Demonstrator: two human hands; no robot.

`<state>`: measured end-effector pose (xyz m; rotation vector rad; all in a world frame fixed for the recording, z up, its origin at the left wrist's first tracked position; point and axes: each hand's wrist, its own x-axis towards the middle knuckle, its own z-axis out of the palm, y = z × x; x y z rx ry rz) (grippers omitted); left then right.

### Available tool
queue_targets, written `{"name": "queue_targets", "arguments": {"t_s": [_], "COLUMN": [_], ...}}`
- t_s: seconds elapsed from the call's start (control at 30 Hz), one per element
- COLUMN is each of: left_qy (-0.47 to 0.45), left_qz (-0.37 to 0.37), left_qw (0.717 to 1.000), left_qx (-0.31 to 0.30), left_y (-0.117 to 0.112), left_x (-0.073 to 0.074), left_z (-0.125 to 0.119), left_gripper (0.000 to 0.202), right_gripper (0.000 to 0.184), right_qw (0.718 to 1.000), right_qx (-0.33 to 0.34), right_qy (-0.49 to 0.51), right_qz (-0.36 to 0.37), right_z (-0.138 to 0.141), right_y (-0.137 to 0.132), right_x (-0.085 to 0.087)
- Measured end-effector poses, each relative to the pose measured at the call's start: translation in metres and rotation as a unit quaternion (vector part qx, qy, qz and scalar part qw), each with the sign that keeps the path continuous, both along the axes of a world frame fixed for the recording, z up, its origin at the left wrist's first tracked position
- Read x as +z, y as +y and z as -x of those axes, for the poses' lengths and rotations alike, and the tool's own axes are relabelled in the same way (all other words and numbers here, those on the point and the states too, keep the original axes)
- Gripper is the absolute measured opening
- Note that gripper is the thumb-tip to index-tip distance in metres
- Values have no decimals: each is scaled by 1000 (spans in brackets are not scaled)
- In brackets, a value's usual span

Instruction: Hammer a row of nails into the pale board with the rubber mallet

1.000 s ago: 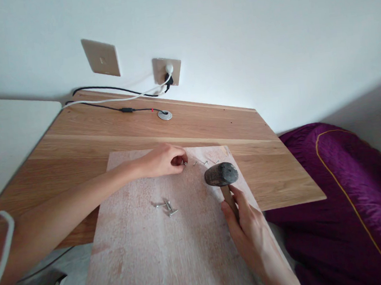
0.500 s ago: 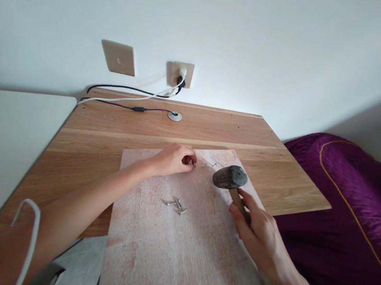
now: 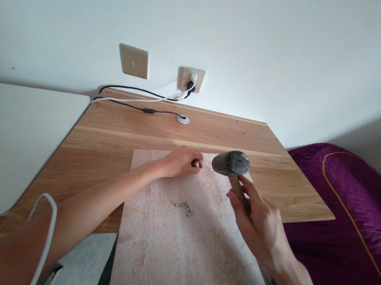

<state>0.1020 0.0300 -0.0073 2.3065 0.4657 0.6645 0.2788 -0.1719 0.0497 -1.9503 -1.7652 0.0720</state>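
Near the far edge of a whitish, wood-grained board [image 3: 168,258], my left hand [image 3: 181,161] is closed in a pinch on a small silver nail [image 3: 202,166], mostly covered by the fingers. Just right of it another nail [image 3: 210,168] stands in the board. My right hand [image 3: 261,219] grips the wooden handle of a mallet [image 3: 231,163] with a thick dark head. That head is held above the board's far right corner and hides what lies behind it. Several loose nails [image 3: 186,207] lie in a small heap on the middle of the board.
The board lies on a wooden desk [image 3: 283,182] against a white wall. Black and white cables [image 3: 145,99] run across its back to a wall socket [image 3: 197,79]. A white panel [image 3: 23,142] stands at left, purple cloth [image 3: 350,207] at right. A white cord [image 3: 49,239] crosses my left forearm.
The mallet has risen slightly, now covering nails seen at the right before. My left hand keeps its pinch at the far edge. The view has shifted a little.
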Motion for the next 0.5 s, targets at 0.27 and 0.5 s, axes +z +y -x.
{"name": "queue_targets", "arguments": {"t_s": [0.27,0.5], "left_qy": [-7,11], "left_qz": [-6,-21], "left_qw": [1000,1000], "left_qx": [-9,10], "left_y": [-2,-1], "left_x": [3,1], "left_z": [1,1], "left_gripper": [11,6], "right_gripper": [46,44], "right_qw": [999,999], "right_qx": [35,24], "right_qy": [26,27], "right_qz": [23,8], "right_z": [11,9], "right_y": [12,13], "right_x": [-11,-7]}}
